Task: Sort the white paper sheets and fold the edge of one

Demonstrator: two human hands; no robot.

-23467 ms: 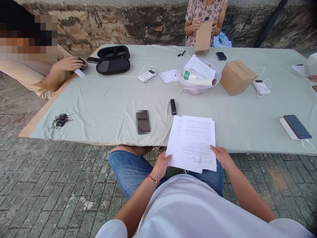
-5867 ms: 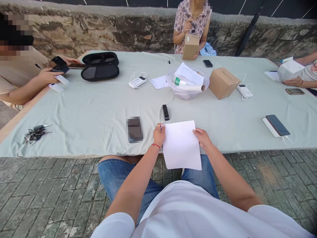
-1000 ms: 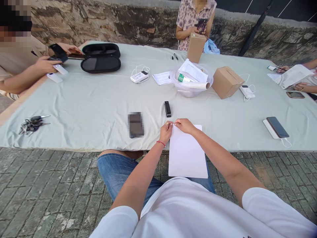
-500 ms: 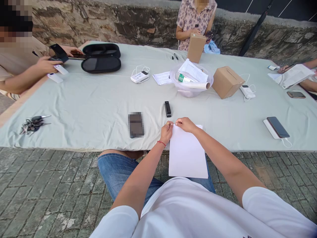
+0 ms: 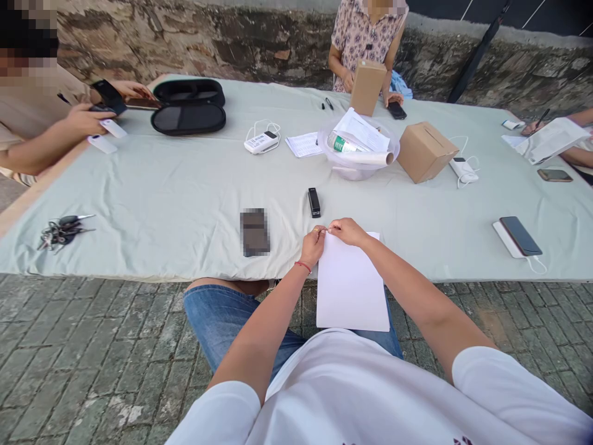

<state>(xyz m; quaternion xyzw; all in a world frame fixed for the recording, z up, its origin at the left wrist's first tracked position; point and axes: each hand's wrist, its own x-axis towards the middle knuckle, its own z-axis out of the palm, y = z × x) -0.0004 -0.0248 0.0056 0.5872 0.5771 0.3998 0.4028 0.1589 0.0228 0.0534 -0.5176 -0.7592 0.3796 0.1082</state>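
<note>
Apparently to steady the paper (image 5: 353, 287) where it overhangs the near edge of the table (image 5: 185, 204), the left hand (image 5: 313, 246) and right hand (image 5: 347, 232) pinch its far-left corner between close-set fingers (image 5: 320, 229).

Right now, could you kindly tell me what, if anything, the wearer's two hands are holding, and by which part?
The white paper: the left hand and right hand both hold it around its far left corner, fingertips close together.

A plain white T-shirt (image 5: 352, 383) with short, loose sleeves (image 5: 231, 398) bears small dark reddish marks (image 5: 463, 440); below are faded blue denim shorts (image 5: 222, 315). A thin red bracelet (image 5: 303, 266) circles the left wrist.
</note>
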